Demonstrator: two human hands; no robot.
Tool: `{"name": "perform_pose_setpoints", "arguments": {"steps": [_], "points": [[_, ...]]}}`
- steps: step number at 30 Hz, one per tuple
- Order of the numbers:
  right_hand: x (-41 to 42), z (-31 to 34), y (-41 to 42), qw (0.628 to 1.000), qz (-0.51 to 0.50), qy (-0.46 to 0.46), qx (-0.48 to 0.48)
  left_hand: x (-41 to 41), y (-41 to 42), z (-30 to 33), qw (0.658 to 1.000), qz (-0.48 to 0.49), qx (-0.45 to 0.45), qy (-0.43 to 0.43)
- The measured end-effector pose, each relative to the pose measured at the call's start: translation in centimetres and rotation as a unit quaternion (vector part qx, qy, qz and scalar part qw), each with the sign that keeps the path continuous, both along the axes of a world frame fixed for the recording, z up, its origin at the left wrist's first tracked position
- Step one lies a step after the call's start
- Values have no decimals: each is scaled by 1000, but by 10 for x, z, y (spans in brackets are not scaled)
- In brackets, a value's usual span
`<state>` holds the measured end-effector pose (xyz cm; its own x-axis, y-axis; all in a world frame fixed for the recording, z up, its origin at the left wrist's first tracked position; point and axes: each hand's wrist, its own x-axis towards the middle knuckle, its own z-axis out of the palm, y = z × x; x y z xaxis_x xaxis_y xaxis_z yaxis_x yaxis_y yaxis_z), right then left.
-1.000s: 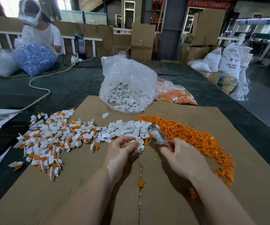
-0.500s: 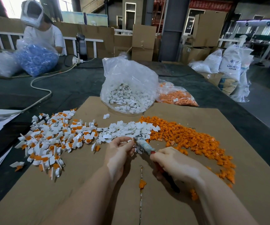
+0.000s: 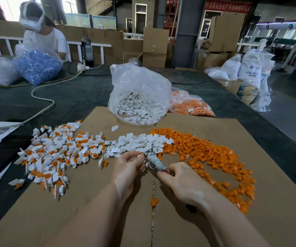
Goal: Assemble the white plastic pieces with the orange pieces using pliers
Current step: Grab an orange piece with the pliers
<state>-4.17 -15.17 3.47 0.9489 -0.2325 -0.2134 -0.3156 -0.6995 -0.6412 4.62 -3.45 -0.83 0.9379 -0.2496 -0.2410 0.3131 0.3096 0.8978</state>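
1. Two hands meet at lower centre of the frame over a cardboard sheet (image 3: 206,139) on the dark worktop (image 3: 83,97).
2. The right hand (image 3: 183,182) curls round the pliers (image 3: 154,162); their long axis runs from lower right up to upper left, nose pointing at the left hand.
3. The left hand (image 3: 127,168) pinches a small white piece (image 3: 140,156) right at the pliers' nose.
4. Loose white pieces (image 3: 143,141) lie just above the hands, with orange pieces (image 3: 207,152) spread to the right.
5. Assembled white-and-orange pieces (image 3: 58,154) are heaped at centre left.
6. A clear bag of white pieces (image 3: 140,97) stands at upper centre.
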Motion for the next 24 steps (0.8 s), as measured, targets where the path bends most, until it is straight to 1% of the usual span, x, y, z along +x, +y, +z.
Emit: {"name": "perform_pose_setpoints", "arguments": {"steps": [4, 7, 10, 12, 15, 17, 19, 22, 23, 24], "points": [[0, -5, 0, 999, -20, -24, -37, -1, -1, 0, 1000, 1, 0, 1], [-3, -10, -2, 998, -29, -45, -29, 0, 0, -2, 1000, 5, -11, -3], [-5, -17, -8, 993, -75, -79, -44, 1, -1, -6, 1000, 8, 0, -20], [-6, -22, -15, 982, -126, -98, -98, 1, -2, -10, 998, 1, 36, -49], [-6, -31, -27, 942, -160, -110, -275, 1, 1, -15, 983, -20, 130, -130], [-6, -38, -35, 914, -161, -94, -359, 0, 2, -16, 965, -35, 186, -179], [-6, -43, -41, 900, -162, -73, -397, -1, 3, -15, 953, -52, 219, -205], [-6, -45, -42, 876, -170, -47, -449, -3, 4, -14, 945, -58, 230, -225], [-6, -43, -40, 871, -171, -60, -456, -3, 4, -14, 943, -58, 232, -232], [-5, -43, -37, 874, -169, -101, -444, -3, 4, -14, 940, -60, 234, -240]]}}
